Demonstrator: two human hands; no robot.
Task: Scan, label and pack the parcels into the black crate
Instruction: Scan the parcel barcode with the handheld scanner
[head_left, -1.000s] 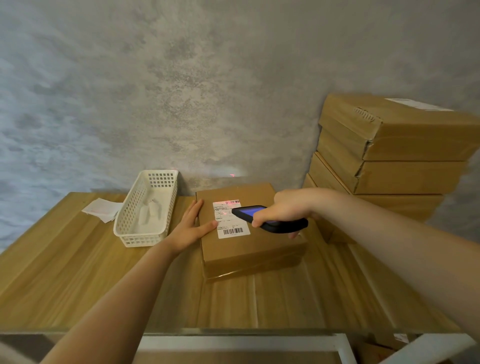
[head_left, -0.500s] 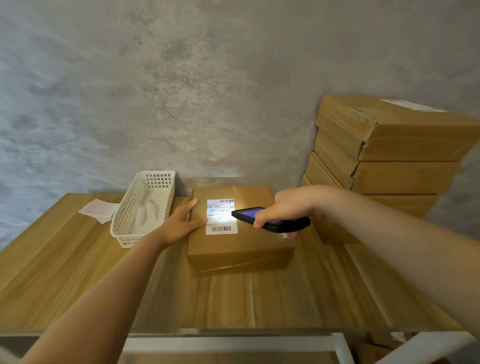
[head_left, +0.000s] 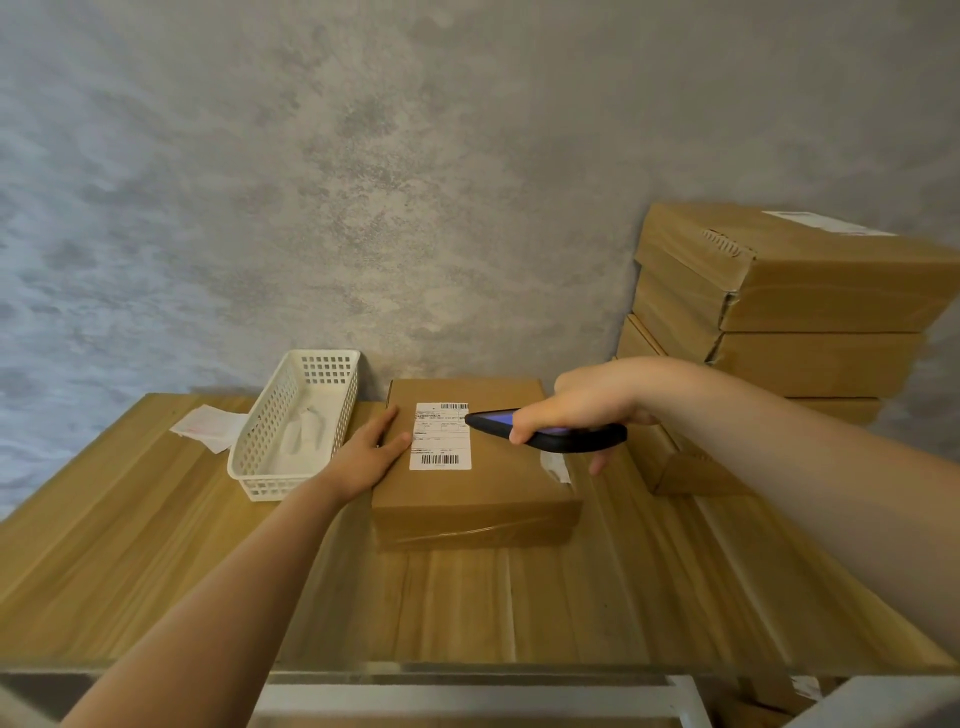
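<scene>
A flat brown cardboard parcel (head_left: 483, 488) lies on the wooden table (head_left: 156, 545), with a white shipping label (head_left: 440, 441) on its top. My left hand (head_left: 370, 451) rests with straight fingers on the parcel's left edge. My right hand (head_left: 587, 402) grips a black handheld scanner (head_left: 545, 434) with a lit purple screen, held just above the parcel and pointing left at the label. The black crate is out of sight.
A white plastic basket (head_left: 260, 467) stands left of the parcel, with slips of paper (head_left: 208, 426) beside it. A stack of several brown parcels (head_left: 779, 317) rises at the right against the grey wall. A white frame shows below the table's front edge.
The scanner's light on the label has gone out. The parcel has turned a little, squarer to the table. My hands keep the same hold.
</scene>
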